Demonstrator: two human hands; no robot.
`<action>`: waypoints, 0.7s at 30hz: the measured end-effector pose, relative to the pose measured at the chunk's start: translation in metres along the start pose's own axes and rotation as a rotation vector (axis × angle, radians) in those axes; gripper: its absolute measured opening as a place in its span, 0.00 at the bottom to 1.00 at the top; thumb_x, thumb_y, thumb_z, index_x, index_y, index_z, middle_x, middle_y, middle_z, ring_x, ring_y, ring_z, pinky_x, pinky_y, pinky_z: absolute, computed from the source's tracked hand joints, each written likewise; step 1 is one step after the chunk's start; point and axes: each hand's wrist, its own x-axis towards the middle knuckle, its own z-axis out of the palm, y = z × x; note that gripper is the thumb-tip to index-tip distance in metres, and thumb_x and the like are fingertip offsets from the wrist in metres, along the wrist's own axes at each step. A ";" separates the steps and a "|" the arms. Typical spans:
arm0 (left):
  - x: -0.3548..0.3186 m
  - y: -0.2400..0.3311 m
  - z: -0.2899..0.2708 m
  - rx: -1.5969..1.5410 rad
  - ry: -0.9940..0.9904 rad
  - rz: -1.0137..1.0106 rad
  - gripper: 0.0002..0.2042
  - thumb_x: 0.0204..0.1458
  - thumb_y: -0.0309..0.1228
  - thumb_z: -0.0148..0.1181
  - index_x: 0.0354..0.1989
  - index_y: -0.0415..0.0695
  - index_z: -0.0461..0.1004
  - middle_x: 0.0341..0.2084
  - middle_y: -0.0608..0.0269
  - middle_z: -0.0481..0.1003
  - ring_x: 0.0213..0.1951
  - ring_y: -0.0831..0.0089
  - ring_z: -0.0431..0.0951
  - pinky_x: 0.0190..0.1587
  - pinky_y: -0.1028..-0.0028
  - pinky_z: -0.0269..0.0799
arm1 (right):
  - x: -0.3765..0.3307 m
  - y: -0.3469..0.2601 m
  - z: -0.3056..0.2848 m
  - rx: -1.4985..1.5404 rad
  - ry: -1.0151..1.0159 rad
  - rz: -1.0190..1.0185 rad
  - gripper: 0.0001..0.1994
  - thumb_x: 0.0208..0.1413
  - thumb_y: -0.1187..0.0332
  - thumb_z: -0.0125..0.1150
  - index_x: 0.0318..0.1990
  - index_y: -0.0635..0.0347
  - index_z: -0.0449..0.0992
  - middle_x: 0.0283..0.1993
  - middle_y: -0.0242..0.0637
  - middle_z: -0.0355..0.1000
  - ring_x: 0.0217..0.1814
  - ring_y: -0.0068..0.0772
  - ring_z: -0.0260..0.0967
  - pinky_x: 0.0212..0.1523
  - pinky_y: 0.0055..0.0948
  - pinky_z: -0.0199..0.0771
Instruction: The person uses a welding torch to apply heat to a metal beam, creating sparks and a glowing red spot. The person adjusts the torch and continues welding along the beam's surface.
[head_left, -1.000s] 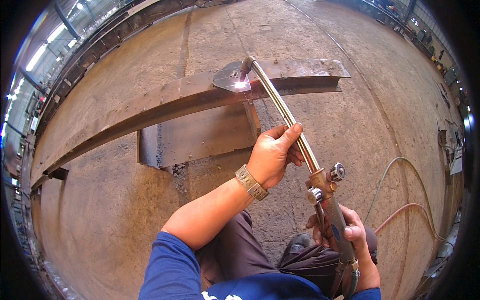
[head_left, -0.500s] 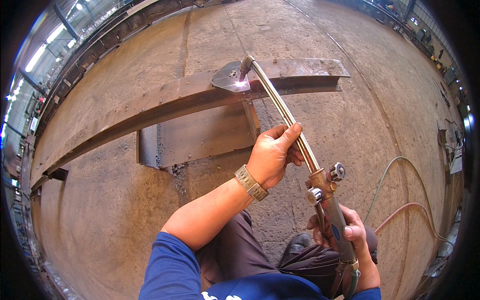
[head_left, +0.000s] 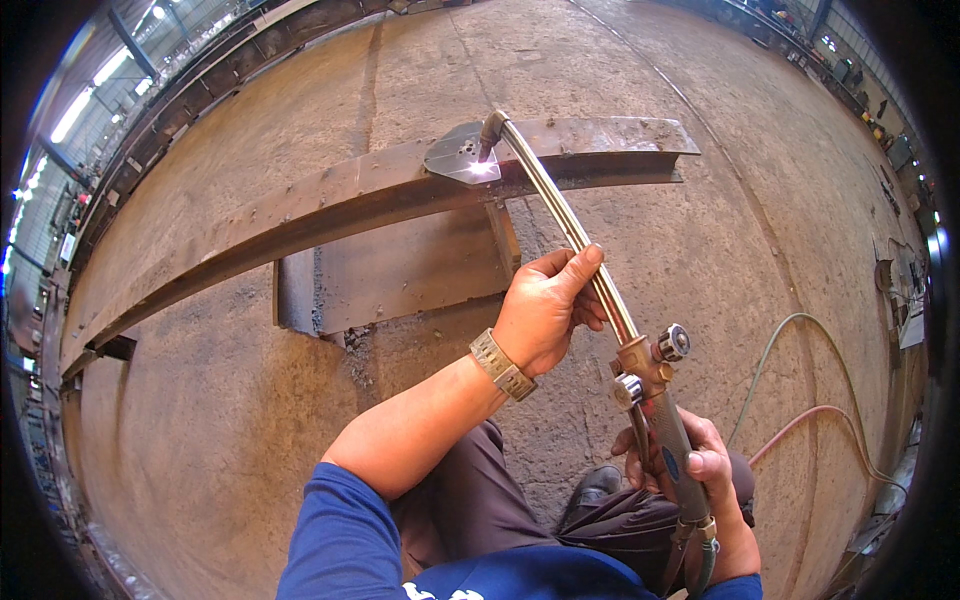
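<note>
The cutting torch (head_left: 633, 352) is held aslant, its nozzle (head_left: 486, 152) at a small steel plate (head_left: 448, 156) laid on a steel beam (head_left: 345, 187), presumably for support. Its tubes (head_left: 545, 187) are grasped by the left hand (head_left: 540, 318), apparently for steadying; its handle (head_left: 672, 445) is enclosed in the grip of the right hand (head_left: 712, 468), likely for control.

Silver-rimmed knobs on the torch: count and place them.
2: the upper knob on the right side of the torch, the lower knob on its left. Any underneath would be hidden.
</note>
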 end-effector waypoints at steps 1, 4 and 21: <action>0.000 0.000 0.000 -0.001 0.001 0.001 0.16 0.58 0.43 0.62 0.34 0.40 0.72 0.23 0.62 0.77 0.21 0.76 0.77 0.22 0.78 0.72 | 0.000 0.000 0.000 -0.004 -0.001 0.001 0.50 0.35 0.44 0.66 0.62 0.76 0.60 0.45 0.55 0.72 0.32 0.35 0.75 0.26 0.23 0.71; -0.001 0.000 0.000 -0.002 0.005 -0.001 0.16 0.58 0.43 0.62 0.33 0.41 0.71 0.23 0.62 0.77 0.21 0.76 0.76 0.22 0.78 0.72 | 0.000 0.000 0.000 -0.014 -0.005 0.002 0.51 0.35 0.44 0.66 0.62 0.76 0.60 0.46 0.56 0.72 0.32 0.36 0.76 0.26 0.23 0.71; 0.001 -0.002 -0.001 -0.011 0.008 -0.004 0.16 0.58 0.42 0.61 0.33 0.41 0.71 0.22 0.62 0.77 0.20 0.76 0.77 0.21 0.78 0.72 | 0.000 -0.001 0.000 -0.026 -0.002 0.008 0.51 0.34 0.43 0.67 0.62 0.76 0.60 0.46 0.55 0.73 0.33 0.35 0.76 0.27 0.23 0.72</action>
